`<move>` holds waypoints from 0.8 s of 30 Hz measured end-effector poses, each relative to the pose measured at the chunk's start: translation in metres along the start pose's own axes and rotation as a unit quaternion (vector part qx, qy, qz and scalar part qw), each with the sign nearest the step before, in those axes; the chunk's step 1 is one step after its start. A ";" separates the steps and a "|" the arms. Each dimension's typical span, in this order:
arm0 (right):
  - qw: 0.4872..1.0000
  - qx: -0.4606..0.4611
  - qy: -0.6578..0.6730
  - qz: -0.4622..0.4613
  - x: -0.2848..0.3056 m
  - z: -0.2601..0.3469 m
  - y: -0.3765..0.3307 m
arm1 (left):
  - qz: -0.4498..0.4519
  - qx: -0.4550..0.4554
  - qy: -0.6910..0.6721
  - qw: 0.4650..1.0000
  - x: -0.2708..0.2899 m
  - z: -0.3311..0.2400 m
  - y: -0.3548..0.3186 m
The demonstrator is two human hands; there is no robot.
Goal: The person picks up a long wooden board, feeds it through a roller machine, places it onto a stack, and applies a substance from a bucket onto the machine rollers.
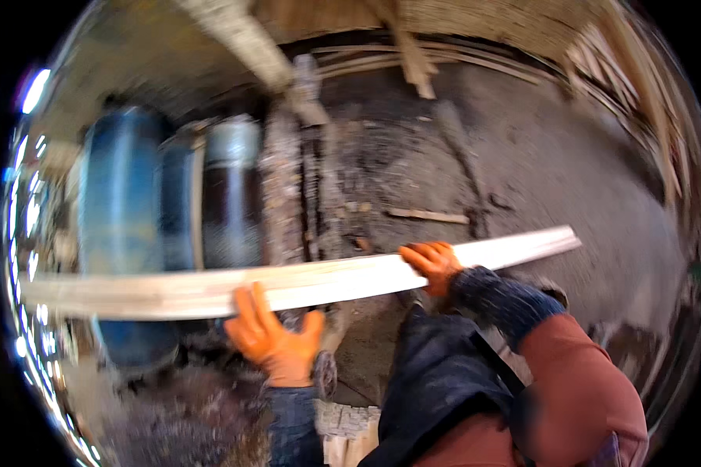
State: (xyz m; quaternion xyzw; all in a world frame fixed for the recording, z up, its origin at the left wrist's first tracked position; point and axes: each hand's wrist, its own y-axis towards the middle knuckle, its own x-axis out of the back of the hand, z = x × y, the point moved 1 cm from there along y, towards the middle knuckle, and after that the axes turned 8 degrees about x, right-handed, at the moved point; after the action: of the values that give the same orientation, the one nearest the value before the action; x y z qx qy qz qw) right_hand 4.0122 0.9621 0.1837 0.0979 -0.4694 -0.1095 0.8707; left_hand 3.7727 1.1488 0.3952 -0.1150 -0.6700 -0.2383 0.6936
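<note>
A long pale wooden plank (171, 292) stretches across the view from far left to the right, held level in front of me. My left hand (276, 338), in an orange glove, grips its near edge at the middle. In the same kind of orange glove, my right hand (432, 265) is closed over the plank further right. The picture is blurred by motion.
Blue drums (121, 202) and a dark drum (230, 202) stand to the left behind the plank. A rough post or stack (284, 187) rises in the middle. Loose wooden strips (428, 215) lie on the dusty concrete floor (568, 156); more planks (444, 58) are piled along the far edge.
</note>
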 end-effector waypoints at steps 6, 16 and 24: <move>0.996 -0.074 0.041 0.021 0.010 -0.014 -0.008 | 0.085 -0.031 0.283 0.955 0.020 0.070 0.095; 0.977 -0.102 0.028 0.186 0.027 -0.032 0.011 | 0.078 -0.310 0.156 0.935 0.060 0.135 0.189; 0.977 -0.089 0.067 0.183 0.072 -0.059 -0.032 | 0.041 -0.345 0.127 0.929 0.051 0.089 0.168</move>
State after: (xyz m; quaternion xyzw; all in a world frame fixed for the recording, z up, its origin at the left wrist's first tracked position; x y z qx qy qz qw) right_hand 4.0974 0.9151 0.1999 -0.0605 -0.4085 0.0166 0.9106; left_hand 3.7759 1.3270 0.4788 -0.3435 -0.4475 -0.4386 0.6995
